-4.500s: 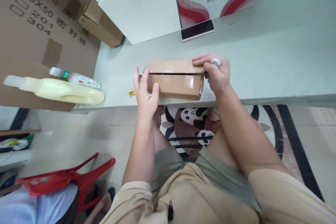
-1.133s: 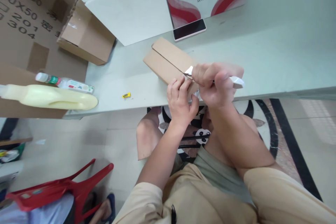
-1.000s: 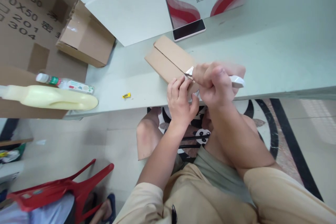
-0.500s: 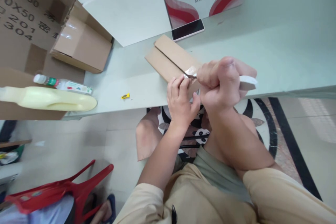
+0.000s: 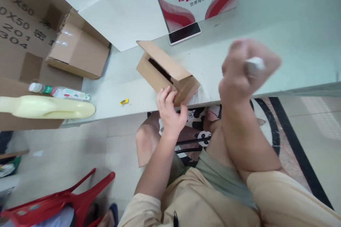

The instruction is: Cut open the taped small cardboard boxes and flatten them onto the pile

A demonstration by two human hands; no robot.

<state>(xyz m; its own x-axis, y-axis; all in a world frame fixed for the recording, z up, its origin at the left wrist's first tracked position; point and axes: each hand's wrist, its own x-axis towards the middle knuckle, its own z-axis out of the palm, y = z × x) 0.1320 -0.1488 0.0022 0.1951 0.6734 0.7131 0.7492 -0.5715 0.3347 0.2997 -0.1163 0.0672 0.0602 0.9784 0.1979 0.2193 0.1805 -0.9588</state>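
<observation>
A small brown cardboard box [image 5: 160,74] lies at an angle near the table's front edge, one long top flap raised and a dark gap showing beneath it. My left hand [image 5: 172,111] holds its near corner, fingers on the top and thumb by the end face. To the right of the box and apart from it, my right hand [image 5: 246,71] is closed in a fist around a knife, blurred by motion. Only the pale end of the knife's handle [image 5: 254,67] shows; the blade is hidden. Crumpled clear tape [image 5: 195,95] hangs by the box's right end.
Behind the box are a phone [image 5: 185,33] and a white-and-red carton [image 5: 199,1]. At left lie a clear bottle [image 5: 60,91], a pale yellow bottle [image 5: 53,107], a yellow wrapper [image 5: 124,101] and another brown box [image 5: 80,51]. A red chair [image 5: 80,197] stands below left.
My right hand has pulled the knife away from the box, up and to the right. The box's top flap has lifted. My left hand has shifted slightly left and down with the box.
</observation>
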